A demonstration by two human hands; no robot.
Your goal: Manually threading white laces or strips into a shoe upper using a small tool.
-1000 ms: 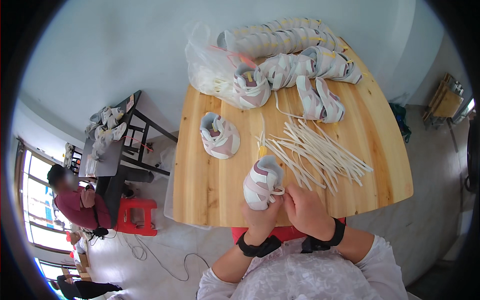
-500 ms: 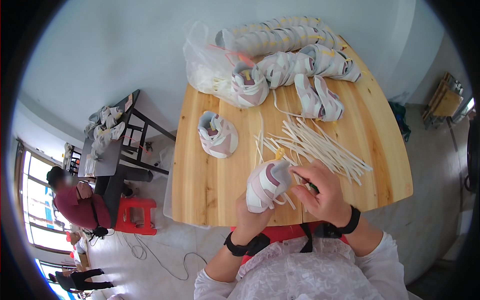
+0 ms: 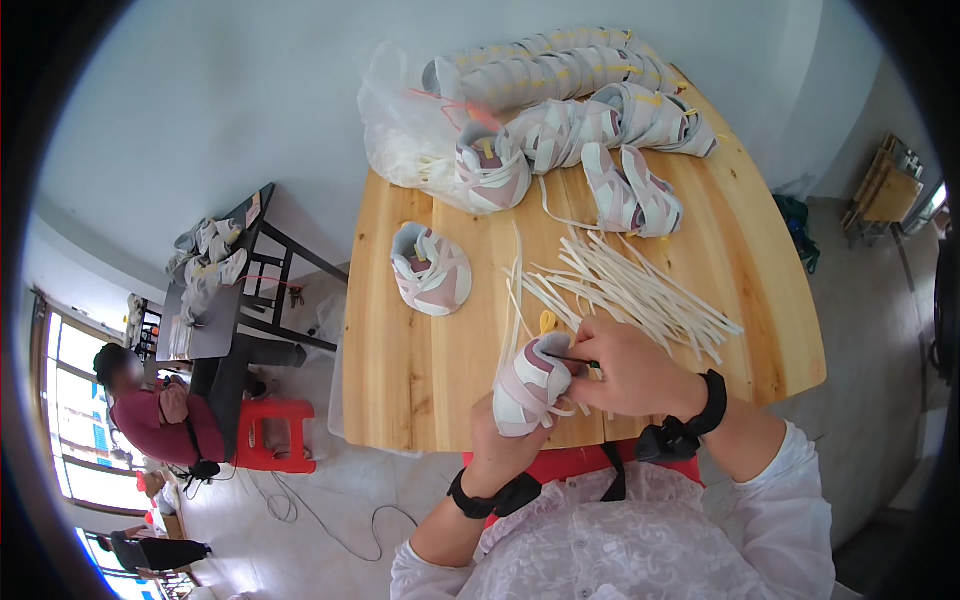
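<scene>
My left hand (image 3: 503,440) is closed round a white and mauve shoe upper (image 3: 522,395) from beneath, near the table's front edge. A yellow loop (image 3: 547,321) stands up at its heel, and a pale lace hangs at its side. In my right hand (image 3: 628,368) is a thin dark tool (image 3: 567,358), its grip mostly hidden by the fingers. The tool's tip reaches the collar of the upper; whether it passes through an eyelet I cannot tell. Just beyond lies a spread bundle of flat white laces (image 3: 640,295). Another laced upper (image 3: 430,268) sits to the left.
Nested rows of uppers (image 3: 560,80) line the back of the wooden table (image 3: 390,380). Beside them are a clear plastic bag (image 3: 395,125), another laced upper (image 3: 490,170) and a pair (image 3: 630,190). A seated person (image 3: 165,420) works at a dark table on the left.
My right hand has moved left, bringing the tool from beside the upper to its collar. The held upper has shifted slightly down, with my left hand still round it.
</scene>
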